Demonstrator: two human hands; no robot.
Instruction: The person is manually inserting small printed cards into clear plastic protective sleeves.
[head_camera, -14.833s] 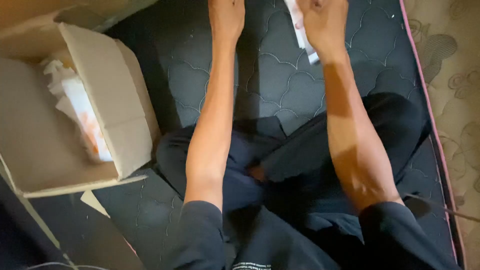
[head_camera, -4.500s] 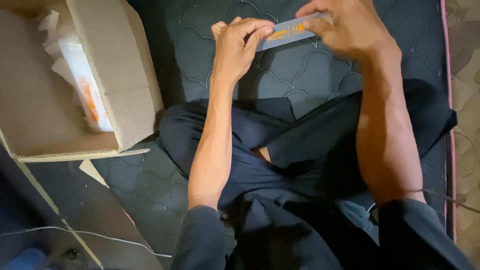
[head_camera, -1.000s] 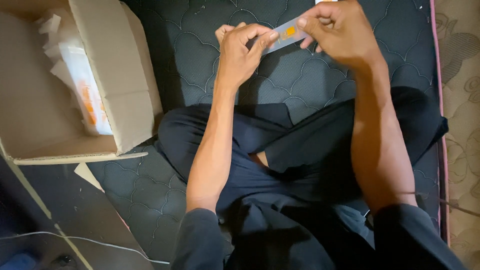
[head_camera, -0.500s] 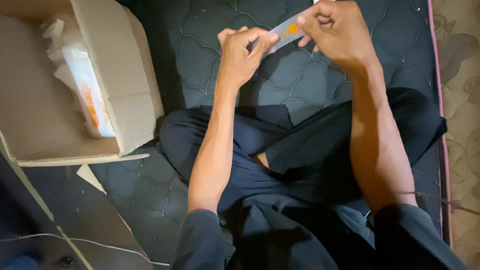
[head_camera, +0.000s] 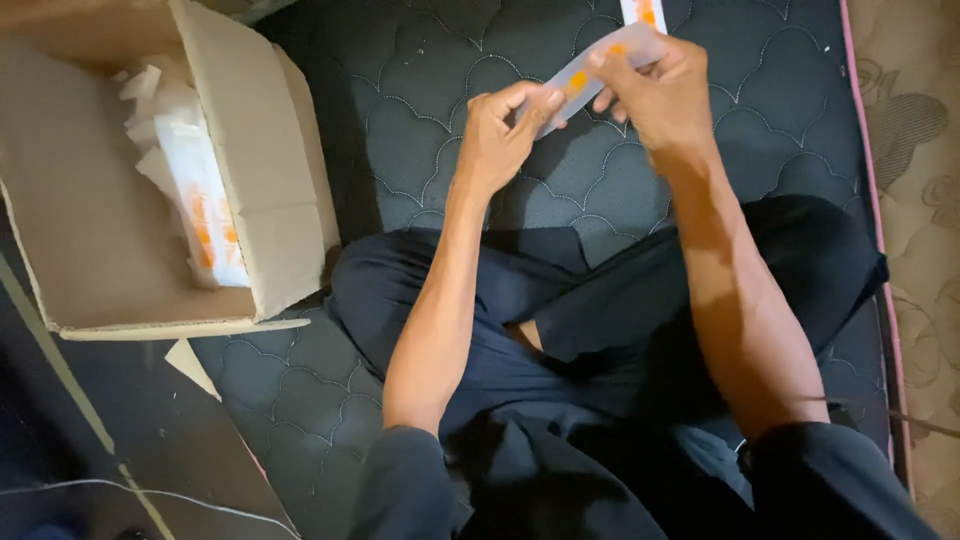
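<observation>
Left hand (head_camera: 505, 135) and right hand (head_camera: 655, 95) each pinch one end of a flat white-orange carton blank (head_camera: 590, 70), held taut btwn them above the mattress (head_camera: 420, 110), w/ open cardboard box (head_camera: 250, 200) left of left hand, within reach.

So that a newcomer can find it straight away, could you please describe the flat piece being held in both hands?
Start at the open cardboard box on the dark quilted mattress, then look right to the raised hands. Pinched between the left hand and the right hand is a flat white carton piece with orange marks. Unlike the stacked pieces in the box, it is held in the air.
</observation>
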